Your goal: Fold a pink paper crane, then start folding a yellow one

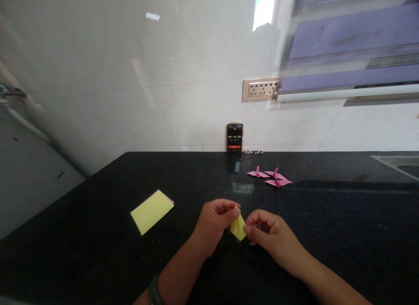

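A small folded piece of yellow paper [238, 227] is held just above the black counter [98, 252] between both hands. My left hand [214, 222] pinches its upper left edge with thumb and fingers closed. My right hand [270, 235] pinches its right side, fingers curled in. The paper forms a narrow pointed shape.
A stack of square paper sheets [152, 211], yellow on top, lies to the left. Two or three pink folded paper cranes [271, 176] sit farther back right. A phone [235, 138] showing a timer leans against the white wall. A sink edge [397, 163] is at far right.
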`<action>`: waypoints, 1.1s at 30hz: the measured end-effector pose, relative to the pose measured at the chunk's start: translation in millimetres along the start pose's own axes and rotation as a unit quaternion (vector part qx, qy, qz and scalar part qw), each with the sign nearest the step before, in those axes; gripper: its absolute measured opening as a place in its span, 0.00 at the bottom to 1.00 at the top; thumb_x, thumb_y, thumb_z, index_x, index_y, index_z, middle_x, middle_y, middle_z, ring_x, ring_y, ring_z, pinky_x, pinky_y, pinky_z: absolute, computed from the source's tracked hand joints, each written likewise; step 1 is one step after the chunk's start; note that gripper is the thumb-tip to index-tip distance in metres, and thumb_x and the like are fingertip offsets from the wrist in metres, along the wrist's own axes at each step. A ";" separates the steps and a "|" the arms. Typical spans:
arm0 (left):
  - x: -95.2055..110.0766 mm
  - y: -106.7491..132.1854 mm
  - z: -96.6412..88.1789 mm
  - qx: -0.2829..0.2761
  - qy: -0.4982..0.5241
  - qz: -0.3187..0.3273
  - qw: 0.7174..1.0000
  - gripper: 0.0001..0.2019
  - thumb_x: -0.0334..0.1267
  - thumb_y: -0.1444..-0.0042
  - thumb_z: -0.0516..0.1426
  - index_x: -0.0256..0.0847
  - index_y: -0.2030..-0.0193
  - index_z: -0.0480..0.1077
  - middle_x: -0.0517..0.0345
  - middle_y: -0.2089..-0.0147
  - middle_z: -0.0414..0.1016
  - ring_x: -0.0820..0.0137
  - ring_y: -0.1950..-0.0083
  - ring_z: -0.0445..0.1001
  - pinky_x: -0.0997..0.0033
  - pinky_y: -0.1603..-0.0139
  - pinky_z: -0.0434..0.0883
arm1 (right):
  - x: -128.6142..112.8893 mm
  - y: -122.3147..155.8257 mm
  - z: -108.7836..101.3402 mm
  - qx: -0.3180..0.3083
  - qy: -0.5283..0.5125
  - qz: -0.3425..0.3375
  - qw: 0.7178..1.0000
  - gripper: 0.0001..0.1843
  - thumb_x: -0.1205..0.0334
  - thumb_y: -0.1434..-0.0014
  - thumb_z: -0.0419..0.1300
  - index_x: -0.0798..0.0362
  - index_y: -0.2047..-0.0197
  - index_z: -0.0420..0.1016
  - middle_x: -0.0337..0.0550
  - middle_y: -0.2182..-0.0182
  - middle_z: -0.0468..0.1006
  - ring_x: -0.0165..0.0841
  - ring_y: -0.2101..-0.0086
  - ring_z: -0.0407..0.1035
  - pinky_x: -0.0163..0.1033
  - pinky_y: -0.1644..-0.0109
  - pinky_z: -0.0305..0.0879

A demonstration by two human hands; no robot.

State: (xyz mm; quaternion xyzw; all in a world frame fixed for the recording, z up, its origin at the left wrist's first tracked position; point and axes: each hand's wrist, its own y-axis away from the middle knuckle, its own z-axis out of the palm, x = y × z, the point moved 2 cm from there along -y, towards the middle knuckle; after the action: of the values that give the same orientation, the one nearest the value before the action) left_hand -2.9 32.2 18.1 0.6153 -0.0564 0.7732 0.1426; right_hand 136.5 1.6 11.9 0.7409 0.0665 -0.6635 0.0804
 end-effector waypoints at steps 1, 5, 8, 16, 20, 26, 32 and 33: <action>-1.2 0.1 0.3 -0.006 0.006 -0.011 1.000 0.11 0.37 0.57 0.60 0.32 0.68 0.70 0.60 0.78 0.68 0.78 0.77 0.63 0.77 0.76 0.60 | 0.4 0.6 1.4 0.000 -0.010 0.003 1.000 0.06 0.63 0.51 0.56 0.56 0.75 0.65 0.34 0.82 0.64 0.24 0.81 0.59 0.31 0.76 0.57; -5.2 0.4 0.4 -0.029 0.009 -0.043 0.999 0.12 0.41 0.55 0.59 0.33 0.67 0.71 0.60 0.78 0.68 0.78 0.78 0.63 0.77 0.77 0.59 | 2.1 0.8 3.4 0.020 -0.041 0.003 0.999 0.07 0.62 0.50 0.56 0.55 0.76 0.64 0.33 0.84 0.64 0.24 0.81 0.59 0.30 0.76 0.56; -6.3 0.4 -0.2 -0.021 -0.007 -0.040 0.999 0.11 0.41 0.56 0.59 0.33 0.70 0.71 0.59 0.78 0.68 0.78 0.78 0.63 0.77 0.77 0.58 | 1.3 0.2 3.4 0.022 -0.064 0.005 0.998 0.07 0.62 0.51 0.57 0.55 0.75 0.64 0.31 0.84 0.64 0.23 0.82 0.58 0.29 0.77 0.54; -7.0 2.7 4.3 -0.008 -0.043 -0.014 0.999 0.12 0.42 0.55 0.58 0.33 0.73 0.71 0.58 0.77 0.68 0.76 0.76 0.63 0.76 0.74 0.59 | 2.2 -0.2 5.8 -0.013 -0.123 0.002 0.992 0.09 0.61 0.50 0.58 0.54 0.74 0.60 0.31 0.81 0.64 0.23 0.81 0.58 0.29 0.78 0.57; -7.1 2.9 6.1 -0.010 -0.091 0.005 0.996 0.12 0.43 0.54 0.57 0.33 0.72 0.71 0.58 0.77 0.69 0.76 0.77 0.62 0.76 0.76 0.59 | 6.4 -1.0 6.3 -0.011 -0.138 -0.006 0.990 0.11 0.60 0.52 0.60 0.53 0.73 0.59 0.31 0.81 0.64 0.23 0.80 0.59 0.29 0.78 0.58; -7.0 4.1 9.1 -0.025 -0.076 0.015 0.997 0.14 0.39 0.56 0.59 0.34 0.62 0.69 0.61 0.77 0.68 0.77 0.78 0.63 0.77 0.76 0.60 | -0.1 -1.2 -1.8 0.015 -0.094 -0.014 0.995 0.10 0.56 0.49 0.56 0.54 0.68 0.65 0.33 0.80 0.64 0.24 0.80 0.59 0.30 0.78 0.58; -5.6 4.8 10.8 -0.038 -0.070 0.015 0.997 0.25 0.37 0.61 0.62 0.37 0.53 0.63 0.64 0.78 0.68 0.77 0.78 0.64 0.78 0.77 0.60 | -4.0 -1.0 -2.8 -0.013 -0.091 0.016 0.996 0.13 0.53 0.50 0.56 0.56 0.69 0.67 0.34 0.81 0.65 0.23 0.82 0.58 0.30 0.80 0.56; -5.2 4.8 10.7 -0.037 -0.064 0.014 0.997 0.24 0.38 0.60 0.61 0.37 0.54 0.64 0.63 0.78 0.69 0.76 0.78 0.65 0.77 0.76 0.61 | -4.0 -1.2 -3.3 -0.007 -0.091 0.013 0.996 0.13 0.53 0.49 0.56 0.56 0.71 0.67 0.34 0.81 0.65 0.23 0.83 0.58 0.29 0.80 0.56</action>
State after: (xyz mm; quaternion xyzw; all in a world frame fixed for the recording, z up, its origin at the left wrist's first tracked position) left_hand 6.8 24.1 16.1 0.6573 -0.1029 0.7313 0.1504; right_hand 139.0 3.4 16.2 0.6779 0.0541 -0.7264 0.0994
